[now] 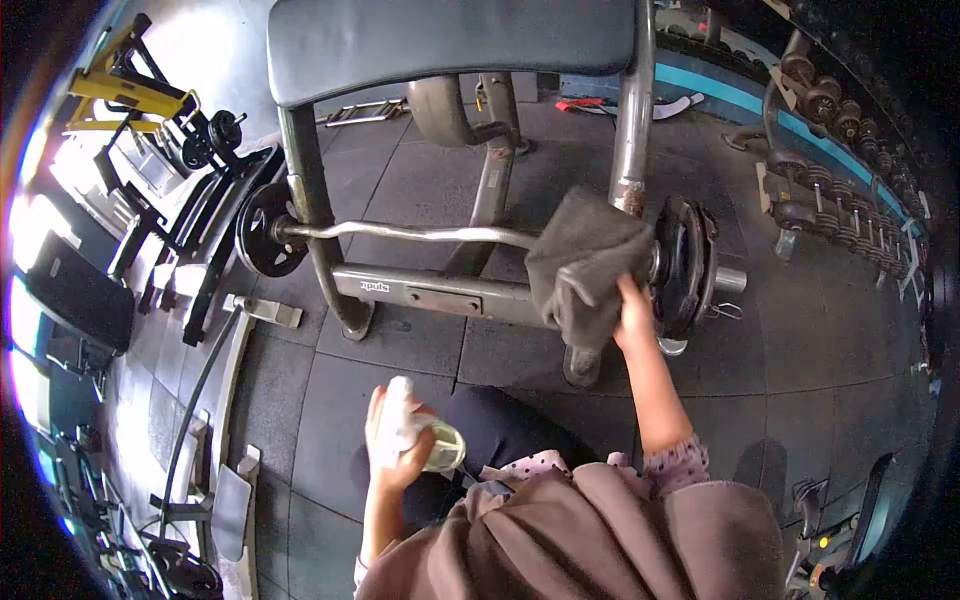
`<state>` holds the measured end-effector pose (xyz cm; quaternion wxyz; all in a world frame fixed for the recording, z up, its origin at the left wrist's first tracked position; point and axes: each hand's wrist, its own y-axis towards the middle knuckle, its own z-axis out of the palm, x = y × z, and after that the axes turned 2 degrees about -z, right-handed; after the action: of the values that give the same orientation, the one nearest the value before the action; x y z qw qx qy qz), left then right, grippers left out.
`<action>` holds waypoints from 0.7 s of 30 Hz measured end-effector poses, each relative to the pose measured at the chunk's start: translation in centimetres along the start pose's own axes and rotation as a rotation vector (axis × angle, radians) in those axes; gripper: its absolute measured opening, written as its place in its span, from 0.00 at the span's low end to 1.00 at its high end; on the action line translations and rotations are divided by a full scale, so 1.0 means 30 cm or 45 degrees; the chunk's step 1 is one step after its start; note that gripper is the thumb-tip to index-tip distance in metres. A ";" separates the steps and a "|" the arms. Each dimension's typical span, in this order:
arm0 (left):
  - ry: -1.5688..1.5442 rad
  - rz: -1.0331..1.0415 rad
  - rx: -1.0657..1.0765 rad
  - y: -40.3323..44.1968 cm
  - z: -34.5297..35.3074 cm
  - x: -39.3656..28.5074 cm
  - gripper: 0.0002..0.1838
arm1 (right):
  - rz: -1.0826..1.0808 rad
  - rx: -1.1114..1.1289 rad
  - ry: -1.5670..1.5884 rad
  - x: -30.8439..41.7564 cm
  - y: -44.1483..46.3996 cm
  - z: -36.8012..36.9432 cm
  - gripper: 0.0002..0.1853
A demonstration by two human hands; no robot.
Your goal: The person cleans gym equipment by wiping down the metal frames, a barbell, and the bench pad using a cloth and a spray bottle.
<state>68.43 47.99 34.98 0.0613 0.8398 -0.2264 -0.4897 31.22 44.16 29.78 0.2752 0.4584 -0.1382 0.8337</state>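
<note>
My left hand [398,440] is wrapped round a spray bottle [446,450] with a white head and clear, pale liquid, held low above my legs. Out to the right, my right hand [634,318] grips a dark grey cloth [585,262]. The cloth is draped over the right part of a curved barbell [430,233], hiding that stretch of the bar. Black weight plates sit at both ends, the left plate [270,228] and the right plates [685,265]. Behind the bar stands a grey metal bench frame [440,292] with a dark padded top [450,45].
A dumbbell rack [840,215] runs along the right wall. Yellow-framed equipment [125,92] and machines with black plates line the left. A long bar [197,400] leans at lower left. Dark rubber tiles [350,400] cover the floor.
</note>
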 end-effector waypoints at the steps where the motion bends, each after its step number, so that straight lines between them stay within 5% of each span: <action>1: 0.058 0.076 0.093 0.050 0.031 -0.031 0.17 | 0.169 0.052 0.243 0.032 -0.049 -0.058 0.30; 4: 0.042 0.204 0.319 0.161 0.163 -0.106 0.15 | 0.296 0.068 0.472 0.171 -0.159 -0.218 0.30; 12: -0.315 0.499 0.502 0.302 0.530 -0.232 0.13 | -0.185 -0.287 0.298 0.567 -0.283 -0.637 0.30; 21: -0.305 0.456 0.662 0.289 0.729 -0.289 0.17 | -0.393 -0.562 0.169 0.653 -0.186 -0.820 0.29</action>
<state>43.45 46.70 33.47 -0.0968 0.7108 -0.4932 -0.4921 9.16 67.06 32.79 0.5006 0.3474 -0.2265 0.7599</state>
